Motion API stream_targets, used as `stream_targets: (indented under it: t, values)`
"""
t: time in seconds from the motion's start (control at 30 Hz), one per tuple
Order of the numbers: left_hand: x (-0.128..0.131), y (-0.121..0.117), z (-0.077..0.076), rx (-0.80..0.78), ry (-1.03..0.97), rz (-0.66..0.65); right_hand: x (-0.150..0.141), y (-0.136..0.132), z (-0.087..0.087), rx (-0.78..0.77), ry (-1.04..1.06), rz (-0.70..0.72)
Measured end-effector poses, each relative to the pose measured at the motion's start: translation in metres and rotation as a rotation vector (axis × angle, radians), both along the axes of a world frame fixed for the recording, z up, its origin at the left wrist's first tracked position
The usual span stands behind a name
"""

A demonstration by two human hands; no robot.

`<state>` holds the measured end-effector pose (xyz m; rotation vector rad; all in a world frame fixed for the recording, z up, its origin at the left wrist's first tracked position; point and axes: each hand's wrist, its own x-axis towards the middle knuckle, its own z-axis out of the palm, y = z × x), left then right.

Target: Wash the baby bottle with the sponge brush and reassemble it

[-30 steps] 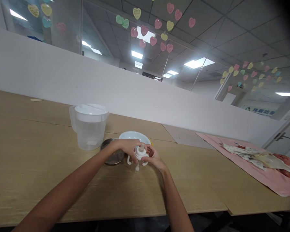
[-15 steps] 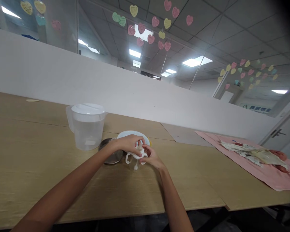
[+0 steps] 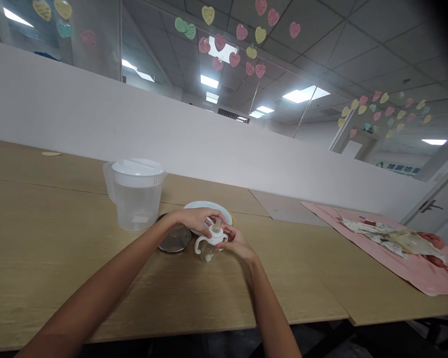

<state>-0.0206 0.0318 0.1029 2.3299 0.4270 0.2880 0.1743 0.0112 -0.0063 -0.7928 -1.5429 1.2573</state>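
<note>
A clear baby bottle (image 3: 208,251) stands on the table in front of me, with a white collar, two white curved handles and a pale teat on top. A small white piece shows inside it, low down. My left hand (image 3: 196,220) reaches over from the left, its fingers curled around the collar beside the teat. From the right, my right hand (image 3: 239,245) grips the bottle at its right handle, with the thumb in front. The far fingertips of both hands are partly hidden behind the bottle top.
Behind my hands lies a white plate (image 3: 199,204), with a round metal dish (image 3: 177,240) partly under my left wrist. A lidded clear pitcher (image 3: 139,201) stands at left. On the right, a baby doll (image 3: 429,240) lies on a pink cloth (image 3: 403,271). A low white wall (image 3: 209,141) runs behind.
My left thumb and fingers have shifted slightly back from the front of the collar, so more of the white collar and teat shows. The right hand stays on the bottle.
</note>
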Motion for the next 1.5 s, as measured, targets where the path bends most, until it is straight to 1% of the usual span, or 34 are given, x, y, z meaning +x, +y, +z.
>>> stream_targets:
  t: [0.07, 0.17, 0.23, 0.4, 0.53, 0.63, 0.67, 0.73, 0.83, 0.9, 1.1, 1.3, 1.33, 1.37, 1.4, 1.47, 1.5]
  values:
    - [0.002, -0.005, 0.002, 0.067, 0.025, 0.079, 0.0, -0.001, 0.001, -0.016, 0.001, -0.019]
    - [0.006, -0.01, 0.003, 0.211, 0.101, 0.222, -0.001, -0.002, 0.001, -0.049, -0.013, -0.043]
    - [0.008, -0.011, 0.002, 0.248, 0.138, 0.257, -0.001, -0.002, 0.002, -0.054, -0.017, -0.054]
    - [0.007, -0.006, 0.0, 0.187, 0.117, 0.233, -0.002, -0.006, 0.007, -0.043, -0.051, -0.054]
    - [0.002, 0.001, -0.003, 0.09, 0.061, 0.13, -0.005, -0.01, 0.014, -0.044, -0.087, -0.02]
    - [0.001, 0.002, -0.005, 0.035, 0.028, 0.068, -0.006, -0.011, 0.016, -0.045, -0.105, -0.013]
    - [0.002, 0.001, -0.004, 0.044, 0.032, 0.066, -0.006, -0.011, 0.016, -0.043, -0.105, -0.021]
    - [0.003, -0.004, -0.003, 0.113, 0.056, 0.098, -0.005, -0.011, 0.015, -0.035, -0.1, -0.046]
    - [0.007, -0.011, 0.0, 0.254, 0.098, 0.214, -0.005, -0.011, 0.015, -0.038, -0.103, -0.06]
    - [0.009, -0.013, 0.0, 0.294, 0.112, 0.252, -0.005, -0.012, 0.015, -0.047, -0.104, -0.057]
    - [0.007, -0.005, -0.003, 0.275, 0.102, 0.18, -0.006, -0.011, 0.013, -0.048, -0.107, -0.069]
    - [0.005, -0.001, -0.006, 0.209, 0.112, 0.186, -0.003, -0.01, 0.013, -0.01, -0.056, -0.019]
    - [0.004, -0.001, -0.005, 0.199, 0.114, 0.181, 0.0, -0.009, 0.013, 0.003, -0.024, -0.033]
    - [0.003, -0.002, -0.004, 0.191, 0.114, 0.174, 0.003, -0.007, 0.014, 0.024, 0.022, -0.079]
    - [0.001, -0.003, -0.002, 0.183, 0.112, 0.169, 0.007, -0.006, 0.014, 0.046, 0.08, -0.166]
    - [-0.006, -0.003, 0.003, 0.161, 0.1, 0.178, 0.015, -0.001, 0.014, 0.067, 0.201, -0.439]
    - [-0.01, -0.002, 0.007, 0.152, 0.083, 0.198, 0.019, 0.001, 0.013, 0.052, 0.245, -0.583]
